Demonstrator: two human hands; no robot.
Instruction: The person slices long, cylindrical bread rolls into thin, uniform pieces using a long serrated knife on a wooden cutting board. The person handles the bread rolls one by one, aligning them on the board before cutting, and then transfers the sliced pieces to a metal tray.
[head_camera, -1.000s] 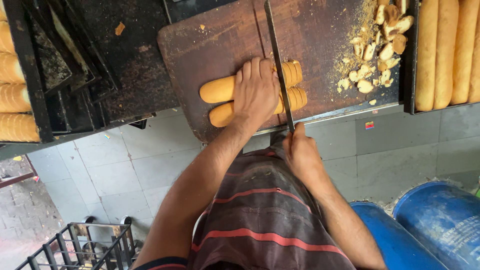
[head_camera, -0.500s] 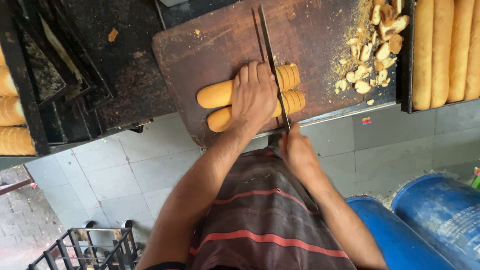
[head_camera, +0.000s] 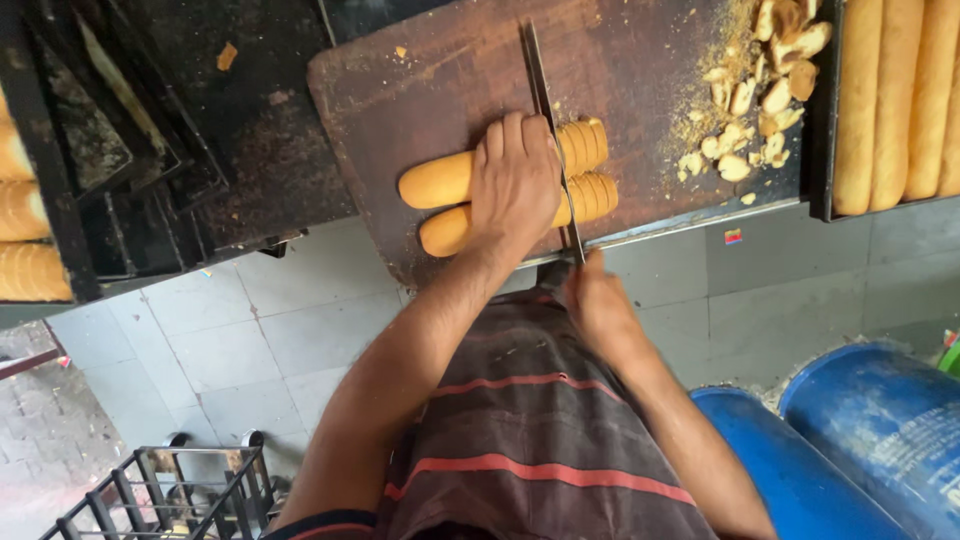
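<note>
label: small square sticker (head_camera: 734, 236) | colours: red, yellow, blue | place: grey tiled wall, right of centre, below board edge

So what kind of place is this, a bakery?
Probably a small bakery or rusk-making stall. The left hand steadies two long loaves on a worn cutting board while the right hand slices with a long knife; more loaves fill a tray.
</note>
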